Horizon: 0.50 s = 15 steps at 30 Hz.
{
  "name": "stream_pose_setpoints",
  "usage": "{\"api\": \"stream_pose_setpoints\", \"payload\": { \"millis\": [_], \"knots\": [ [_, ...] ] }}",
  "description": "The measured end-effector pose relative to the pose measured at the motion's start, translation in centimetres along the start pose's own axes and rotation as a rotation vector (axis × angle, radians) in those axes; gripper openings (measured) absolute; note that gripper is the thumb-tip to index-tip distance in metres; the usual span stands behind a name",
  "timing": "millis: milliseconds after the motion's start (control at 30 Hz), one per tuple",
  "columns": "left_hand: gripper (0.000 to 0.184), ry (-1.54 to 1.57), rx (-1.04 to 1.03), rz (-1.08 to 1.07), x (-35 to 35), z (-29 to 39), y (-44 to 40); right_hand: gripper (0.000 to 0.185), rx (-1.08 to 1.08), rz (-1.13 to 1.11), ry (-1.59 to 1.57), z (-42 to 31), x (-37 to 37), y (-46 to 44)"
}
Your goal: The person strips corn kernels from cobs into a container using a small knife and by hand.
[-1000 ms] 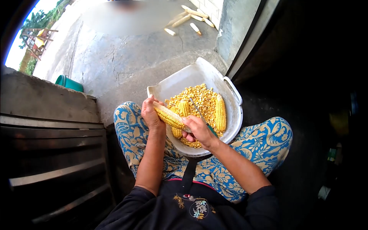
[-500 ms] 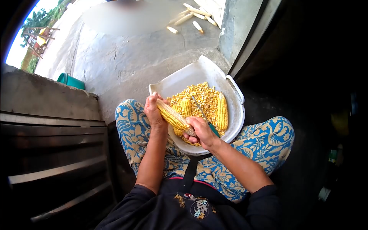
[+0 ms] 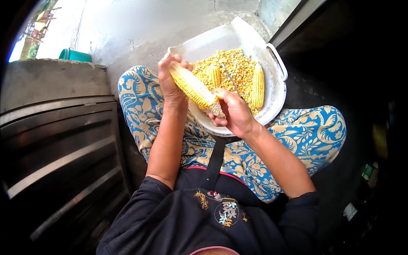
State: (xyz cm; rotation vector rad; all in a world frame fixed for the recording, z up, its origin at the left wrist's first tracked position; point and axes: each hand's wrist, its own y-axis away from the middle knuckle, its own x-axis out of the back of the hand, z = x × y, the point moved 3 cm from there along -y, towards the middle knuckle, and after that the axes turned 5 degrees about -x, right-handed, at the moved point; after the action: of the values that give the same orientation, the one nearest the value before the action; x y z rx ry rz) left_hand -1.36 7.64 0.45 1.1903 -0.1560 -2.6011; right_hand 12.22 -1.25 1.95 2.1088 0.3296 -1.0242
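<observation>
My left hand [image 3: 171, 80] is wrapped round the upper end of a yellow corn cob [image 3: 191, 86], which slants down to the right. My right hand [image 3: 233, 111] grips the lower end, where a patch of cob is bare of kernels. Both hands are over the near left part of a white basin [image 3: 278, 91]. Loose yellow kernels [image 3: 235, 63] lie in the basin. One whole cob [image 3: 258, 87] rests at its right side and another [image 3: 213, 76] near the middle. A thin metal tool [image 3: 229, 75] lies on the kernels, its lower end hidden behind my right hand.
A teal bucket [image 3: 75, 55] stands beyond a low concrete wall [image 3: 53, 83] at the left. Below the wall is a dark slatted panel [image 3: 59, 148]. A grey door frame [image 3: 297, 23] rises behind the basin. My patterned knees flank the basin.
The view has tilted down, so the basin sits higher and the white cobs on the far floor have left the picture. More bare cob shows by my right hand. Both hands still hold the cob.
</observation>
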Motion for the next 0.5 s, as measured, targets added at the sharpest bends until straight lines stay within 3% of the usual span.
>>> {"api": "stream_pose_setpoints", "payload": {
  "millis": [333, 400, 500],
  "knots": [
    [0.019, 0.073, 0.052, -0.085, 0.7, 0.1, -0.3, 0.028, 0.052, -0.085, 0.077, -0.4, -0.7, 0.5],
    [0.020, 0.066, 0.076, -0.090, 0.5, 0.0, -0.2, 0.029, 0.144, -0.002, 0.332, -0.4, -1.0, 0.7],
    [0.027, 0.066, 0.121, -0.089, 1.1, -0.1, 0.2, 0.029, 0.152, -0.002, 0.422, -0.7, -1.2, 0.8]
  ]
}}
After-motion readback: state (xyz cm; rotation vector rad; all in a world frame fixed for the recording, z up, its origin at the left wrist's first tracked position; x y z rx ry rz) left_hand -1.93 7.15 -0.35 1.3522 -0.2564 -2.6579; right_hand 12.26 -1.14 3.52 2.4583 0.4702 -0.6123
